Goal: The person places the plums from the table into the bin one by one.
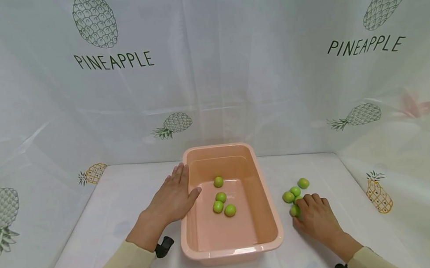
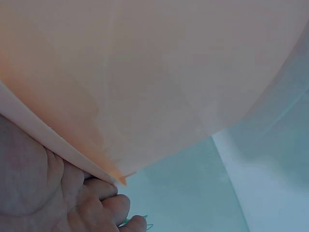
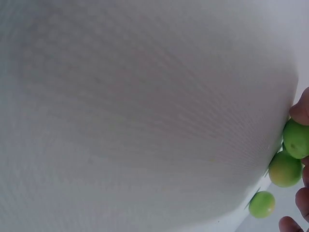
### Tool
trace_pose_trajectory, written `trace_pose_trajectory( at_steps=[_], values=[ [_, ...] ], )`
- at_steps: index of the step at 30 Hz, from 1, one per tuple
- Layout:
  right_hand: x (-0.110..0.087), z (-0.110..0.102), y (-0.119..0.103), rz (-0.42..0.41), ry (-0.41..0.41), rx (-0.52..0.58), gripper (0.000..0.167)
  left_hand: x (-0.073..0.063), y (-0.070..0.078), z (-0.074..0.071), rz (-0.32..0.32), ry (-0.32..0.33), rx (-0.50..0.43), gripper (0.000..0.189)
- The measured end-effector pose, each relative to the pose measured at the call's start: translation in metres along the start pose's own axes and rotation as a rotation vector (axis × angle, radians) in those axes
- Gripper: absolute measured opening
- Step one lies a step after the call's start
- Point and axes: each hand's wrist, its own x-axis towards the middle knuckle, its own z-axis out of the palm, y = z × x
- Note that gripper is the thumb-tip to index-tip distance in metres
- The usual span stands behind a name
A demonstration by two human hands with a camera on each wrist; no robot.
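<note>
A pink plastic basin point(image 1: 234, 252) stands in the middle of the table, with several small round green fruits point(image 1: 230, 210) on its floor. My left hand point(image 1: 172, 196) rests along its left rim, fingers straight and thumb over the edge; the left wrist view shows the palm point(image 2: 29, 174) against the rim point(image 2: 53, 133). Right of the basin, my right hand point(image 1: 318, 217) bends over a small cluster of the same fruits. A green fruit point(image 3: 297, 138) sits between its thumb point(image 3: 301, 108) and fingers, partly hidden by them.
Other loose green fruits point(image 1: 303, 183) lie just beyond the right hand on the white-covered table point(image 1: 126, 197). A pale sheet point(image 1: 207, 64) printed with pineapples hangs behind and along the sides. Each wrist wears a black band point(image 1: 165, 247).
</note>
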Motion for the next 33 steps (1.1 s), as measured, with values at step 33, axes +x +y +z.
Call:
trace_pose_trajectory(
  at_steps=[33],
  values=[
    [0.032, -0.003, 0.012, -0.048, 0.226, 0.043, 0.044, 0.0, -0.001, 0.002, 0.004, 0.001, 0.009, 0.083]
  ],
)
